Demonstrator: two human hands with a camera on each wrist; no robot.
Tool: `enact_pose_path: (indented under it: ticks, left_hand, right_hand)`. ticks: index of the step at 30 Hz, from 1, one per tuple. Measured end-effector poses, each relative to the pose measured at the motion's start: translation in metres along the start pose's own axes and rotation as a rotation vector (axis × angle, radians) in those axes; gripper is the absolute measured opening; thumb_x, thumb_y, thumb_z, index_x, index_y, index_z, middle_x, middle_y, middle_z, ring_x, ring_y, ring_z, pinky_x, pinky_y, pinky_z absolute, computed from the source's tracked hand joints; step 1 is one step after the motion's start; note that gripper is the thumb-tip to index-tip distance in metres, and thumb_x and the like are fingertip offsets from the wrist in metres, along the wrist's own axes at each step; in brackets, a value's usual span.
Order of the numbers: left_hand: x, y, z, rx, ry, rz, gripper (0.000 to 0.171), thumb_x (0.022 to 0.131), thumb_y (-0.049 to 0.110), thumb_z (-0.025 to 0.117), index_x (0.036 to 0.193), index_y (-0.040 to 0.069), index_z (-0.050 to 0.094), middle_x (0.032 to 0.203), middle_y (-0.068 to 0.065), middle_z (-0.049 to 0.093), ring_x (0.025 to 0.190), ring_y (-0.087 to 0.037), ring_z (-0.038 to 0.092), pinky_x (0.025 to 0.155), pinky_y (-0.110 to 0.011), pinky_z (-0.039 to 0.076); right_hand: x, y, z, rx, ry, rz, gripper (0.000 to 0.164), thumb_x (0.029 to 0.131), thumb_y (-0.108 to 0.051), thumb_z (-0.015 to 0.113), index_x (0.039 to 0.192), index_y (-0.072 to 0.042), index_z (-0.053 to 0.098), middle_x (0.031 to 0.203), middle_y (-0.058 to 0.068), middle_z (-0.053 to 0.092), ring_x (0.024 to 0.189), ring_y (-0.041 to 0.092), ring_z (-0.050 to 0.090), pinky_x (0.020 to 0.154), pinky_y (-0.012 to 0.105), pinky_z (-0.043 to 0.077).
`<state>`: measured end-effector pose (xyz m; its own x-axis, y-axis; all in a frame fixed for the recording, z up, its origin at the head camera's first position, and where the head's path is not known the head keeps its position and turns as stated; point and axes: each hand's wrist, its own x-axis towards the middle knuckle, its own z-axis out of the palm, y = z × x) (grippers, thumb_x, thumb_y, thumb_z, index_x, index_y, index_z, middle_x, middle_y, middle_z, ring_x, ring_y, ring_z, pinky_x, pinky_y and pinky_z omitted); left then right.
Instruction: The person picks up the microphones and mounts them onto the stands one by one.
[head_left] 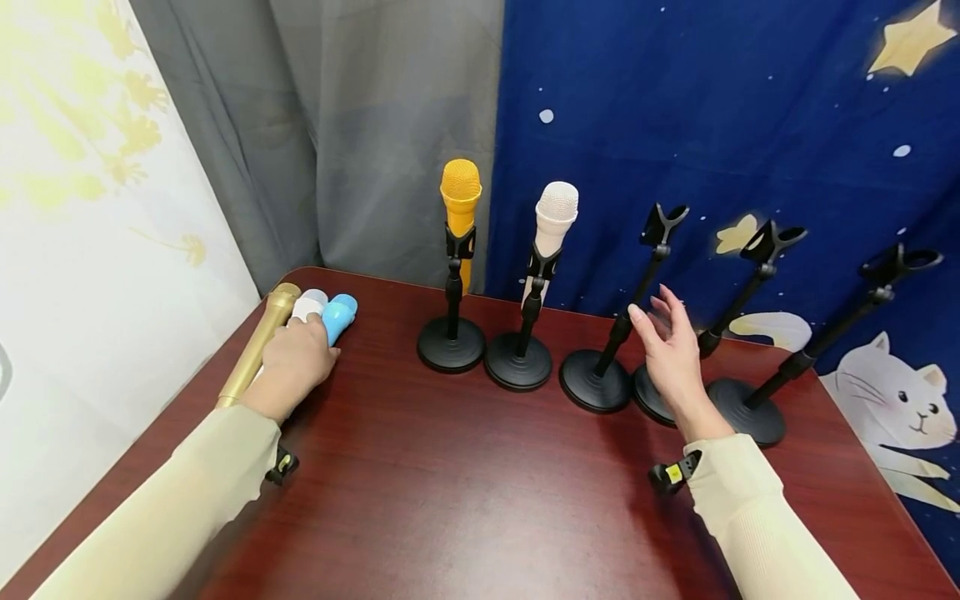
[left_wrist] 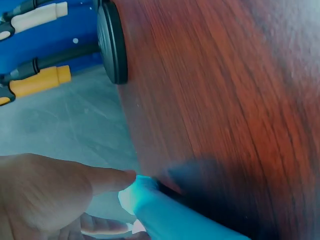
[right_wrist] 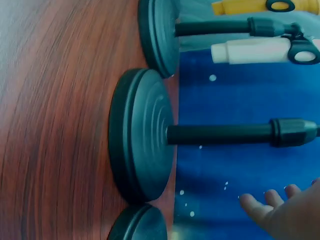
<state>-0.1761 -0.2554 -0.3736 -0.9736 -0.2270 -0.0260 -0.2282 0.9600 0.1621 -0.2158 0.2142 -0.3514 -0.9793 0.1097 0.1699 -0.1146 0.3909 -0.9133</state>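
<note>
At the table's left, my left hand reaches over a blue microphone, thumb on one side and fingers on the other. In the left wrist view, the thumb touches that blue microphone near its end. Beside it lie a white microphone, partly covered by the hand, and a gold microphone. My right hand is held with fingers spread and nothing in them, just right of the pole of an empty black microphone stand. Some of its fingers show in the right wrist view.
A yellow microphone and another white microphone sit upright in two black stands. Two further empty stands, a middle one and a rightmost one, stand at right. Grey and blue curtains hang behind the red-brown table.
</note>
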Motion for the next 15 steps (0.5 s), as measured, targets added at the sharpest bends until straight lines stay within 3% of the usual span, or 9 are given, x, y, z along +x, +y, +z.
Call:
enact_pose_path:
  ticks: [5,8,13,15]
  left_hand:
    - [0.007,-0.005,0.001,-0.005,-0.024,0.011,0.046,0.091,0.019,0.069,0.112,-0.016,0.048,0.106,-0.041,0.061,0.096,-0.055,0.066,0.069,-0.060,0.057]
    - [0.010,-0.007,0.000,-0.004,-0.040,0.020,0.040,0.089,0.015,0.067,0.109,-0.017,0.053,0.105,-0.039,0.063,0.093,-0.053,0.068,0.065,-0.058,0.057]
    - [0.012,-0.008,0.000,0.002,-0.046,0.027,0.028,0.085,0.009,0.064,0.101,-0.013,0.062,0.103,-0.037,0.066,0.090,-0.051,0.069,0.058,-0.058,0.056]
    - [0.013,-0.007,0.000,0.012,-0.046,0.032,0.025,0.085,0.008,0.063,0.100,-0.013,0.063,0.102,-0.036,0.067,0.089,-0.051,0.069,0.057,-0.058,0.056]
  right_hand:
    - [0.004,0.005,0.004,0.015,-0.072,-0.030,0.086,0.099,-0.050,0.060,0.162,-0.041,0.002,0.169,0.009,0.023,0.154,0.031,0.031,0.121,0.056,0.031]
    - [0.007,0.006,0.008,-0.032,-0.070,-0.050,0.088,0.098,-0.053,0.060,0.161,-0.041,0.000,0.169,0.010,0.022,0.154,0.032,0.030,0.121,0.057,0.031]
    - [0.015,0.005,0.019,-0.063,-0.013,-0.108,0.078,0.098,-0.052,0.061,0.162,-0.027,0.024,0.163,0.009,0.036,0.149,0.029,0.039,0.120,0.053,0.035]
    - [0.017,0.006,0.024,-0.043,0.014,-0.126,0.066,0.099,-0.049,0.060,0.155,-0.023,0.039,0.155,0.009,0.049,0.138,0.025,0.052,0.112,0.045,0.046]
